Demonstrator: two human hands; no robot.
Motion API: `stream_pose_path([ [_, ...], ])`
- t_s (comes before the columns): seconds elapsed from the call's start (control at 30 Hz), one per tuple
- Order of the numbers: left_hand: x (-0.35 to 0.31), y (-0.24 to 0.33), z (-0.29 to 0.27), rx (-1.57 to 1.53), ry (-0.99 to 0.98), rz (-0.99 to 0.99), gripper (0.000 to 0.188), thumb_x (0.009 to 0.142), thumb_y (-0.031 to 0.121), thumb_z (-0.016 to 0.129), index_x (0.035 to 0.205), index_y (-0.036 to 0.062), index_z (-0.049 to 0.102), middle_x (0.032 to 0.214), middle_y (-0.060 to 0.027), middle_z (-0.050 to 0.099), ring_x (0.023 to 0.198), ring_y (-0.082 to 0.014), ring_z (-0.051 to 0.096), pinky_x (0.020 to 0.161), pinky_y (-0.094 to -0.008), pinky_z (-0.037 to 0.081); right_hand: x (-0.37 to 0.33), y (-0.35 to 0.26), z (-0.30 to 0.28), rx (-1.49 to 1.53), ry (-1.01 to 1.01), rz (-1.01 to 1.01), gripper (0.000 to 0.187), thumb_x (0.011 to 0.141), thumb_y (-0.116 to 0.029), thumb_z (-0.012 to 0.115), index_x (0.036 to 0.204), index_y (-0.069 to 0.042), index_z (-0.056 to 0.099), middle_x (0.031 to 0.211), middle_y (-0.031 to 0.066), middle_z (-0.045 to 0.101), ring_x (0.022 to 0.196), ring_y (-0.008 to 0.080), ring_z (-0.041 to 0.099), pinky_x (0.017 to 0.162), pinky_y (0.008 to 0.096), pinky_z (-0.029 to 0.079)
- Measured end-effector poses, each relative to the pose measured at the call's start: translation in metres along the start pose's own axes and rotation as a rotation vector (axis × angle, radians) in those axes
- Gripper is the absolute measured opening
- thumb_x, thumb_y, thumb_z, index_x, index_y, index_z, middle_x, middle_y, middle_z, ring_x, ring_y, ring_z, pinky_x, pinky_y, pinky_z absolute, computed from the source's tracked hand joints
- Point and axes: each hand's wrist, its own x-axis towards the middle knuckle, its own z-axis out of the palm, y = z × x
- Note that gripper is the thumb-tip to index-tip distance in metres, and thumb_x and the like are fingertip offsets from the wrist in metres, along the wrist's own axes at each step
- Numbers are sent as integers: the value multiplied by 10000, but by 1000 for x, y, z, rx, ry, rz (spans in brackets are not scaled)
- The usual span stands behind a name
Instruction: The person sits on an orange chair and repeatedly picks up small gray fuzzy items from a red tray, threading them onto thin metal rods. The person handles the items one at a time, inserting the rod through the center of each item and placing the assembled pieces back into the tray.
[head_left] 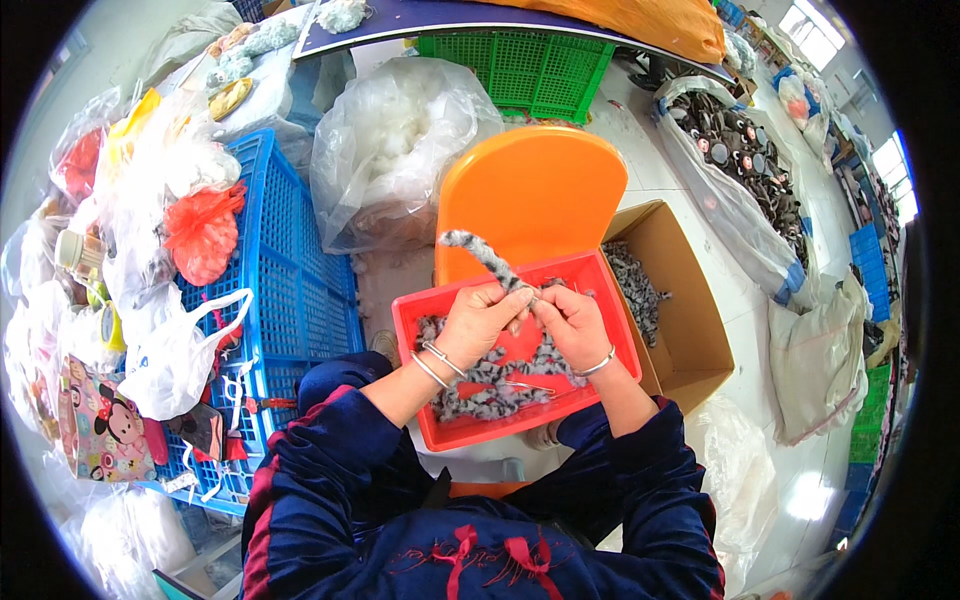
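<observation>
Over a red plastic bin, my left hand is closed on a grey plush tail with dark spots. The tail's free end curves up and to the left. My right hand meets the left one at the tail's lower end, thumb and fingers pinched on it. What lies between the fingertips there is too small to make out. Several similar spotted plush pieces lie in the bin beneath my hands. A thin metal tool rests among them.
An orange chair back rises behind the bin. To its right stands a cardboard box holding more spotted pieces. A clear bag of white stuffing sits behind left; a blue crate is at the left. A sack of dark plush toys lies far right.
</observation>
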Motion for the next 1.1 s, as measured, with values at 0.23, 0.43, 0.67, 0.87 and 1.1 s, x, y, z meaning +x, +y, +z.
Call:
stream_pose_path([
  [0.23,4,14,-10,68,71,-67,245,927,201,658,969,-37,703,695,-3,605,601,-66,528,542,-207,406,1,-12,-11,114,-61,133,96,950,-86,575,890,-21,612,734,-20,576,635,43,496,573,210,416],
  [0.43,-2,-3,1,69,18,50,238,931,203,653,1017,-13,706,707,14,606,607,-52,522,545,-203,406,1,-13,-4,19,-46,42,94,950,-85,564,890,-25,604,738,-22,579,648,37,501,579,206,425],
  [0.67,7,25,-19,144,-26,30,204,906,215,680,953,17,701,704,33,602,583,-46,522,528,-219,426,2,-13,-14,-18,-20,30,70,923,-71,590,907,-6,606,713,14,565,667,75,519,603,249,424],
  [0.87,7,16,-12,175,-69,23,154,900,165,670,932,16,696,726,11,638,619,-50,568,565,-212,455,2,-21,-9,-70,-32,-39,63,913,-63,599,898,-2,596,702,25,562,641,86,503,588,257,418],
  [1.1,10,13,-12,255,-71,21,122,885,100,675,956,1,672,806,-24,665,659,-85,602,595,-236,500,1,-19,-7,-62,8,-28,58,899,-53,609,877,0,597,696,35,575,624,82,512,565,263,423],
])
